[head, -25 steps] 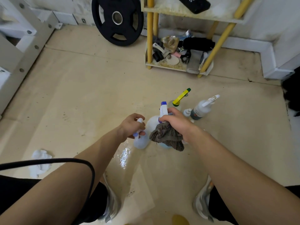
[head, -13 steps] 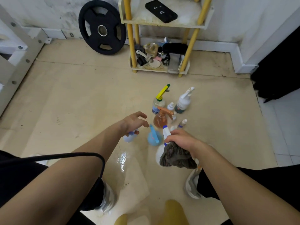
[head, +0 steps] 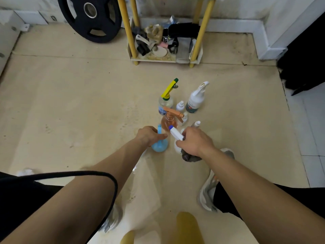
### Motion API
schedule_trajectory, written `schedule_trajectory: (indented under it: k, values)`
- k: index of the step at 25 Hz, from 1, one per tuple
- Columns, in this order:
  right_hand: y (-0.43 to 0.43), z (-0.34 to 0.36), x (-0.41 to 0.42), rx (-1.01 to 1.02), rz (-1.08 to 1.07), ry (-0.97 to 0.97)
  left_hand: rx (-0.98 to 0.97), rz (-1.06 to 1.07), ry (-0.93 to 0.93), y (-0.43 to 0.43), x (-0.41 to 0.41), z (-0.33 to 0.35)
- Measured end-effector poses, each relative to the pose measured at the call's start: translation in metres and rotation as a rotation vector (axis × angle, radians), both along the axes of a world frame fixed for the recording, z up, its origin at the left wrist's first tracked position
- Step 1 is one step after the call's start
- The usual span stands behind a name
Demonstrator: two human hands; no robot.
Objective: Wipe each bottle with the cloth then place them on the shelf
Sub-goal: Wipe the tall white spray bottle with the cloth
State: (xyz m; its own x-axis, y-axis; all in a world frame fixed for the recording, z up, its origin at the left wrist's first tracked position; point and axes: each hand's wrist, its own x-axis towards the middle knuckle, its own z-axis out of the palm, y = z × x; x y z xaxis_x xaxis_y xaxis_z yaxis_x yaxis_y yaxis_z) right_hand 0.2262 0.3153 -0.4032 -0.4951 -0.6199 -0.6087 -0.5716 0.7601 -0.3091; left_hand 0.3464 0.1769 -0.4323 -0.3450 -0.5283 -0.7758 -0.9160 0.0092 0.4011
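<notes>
Left hand: curling its fingers round the blue spray bottle, which is standing on the floor.
Right hand: gripping the white spray bottle and grey cloth, at the blue bottle's 3 o'clock.
Orange spray bottle: standing at the hands' 12 o'clock.
Shelf: standing farther off at 12 o'clock.

On the beige floor, a sky-blue bottle, with an orange bottle at its 1 o'clock and a yellow-and-green sprayer at 12; a blue-tipped white sprayer and a dark grey-brown cloth; yellow shelf legs; a black weight plate.
</notes>
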Motion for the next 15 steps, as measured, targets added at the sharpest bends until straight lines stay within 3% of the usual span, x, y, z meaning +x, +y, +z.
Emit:
schedule_trajectory:
  k: [3, 6, 10, 15]
  values:
    - [-0.019, -0.003, -0.002, -0.017, 0.183, 0.090, -0.058, 0.159, 0.085, -0.005, 0.005, -0.009]
    - [-0.036, -0.005, 0.005, -0.044, 0.262, 0.205, -0.110, 0.182, 0.108, -0.020, 0.013, -0.008]
    - [-0.052, -0.002, 0.016, -0.071, 0.306, 0.260, -0.126, 0.117, 0.100, -0.041, 0.020, -0.003]
    - [-0.076, -0.002, 0.010, -0.032, 0.200, 0.194, -0.125, 0.043, 0.057, -0.053, 0.030, -0.002]
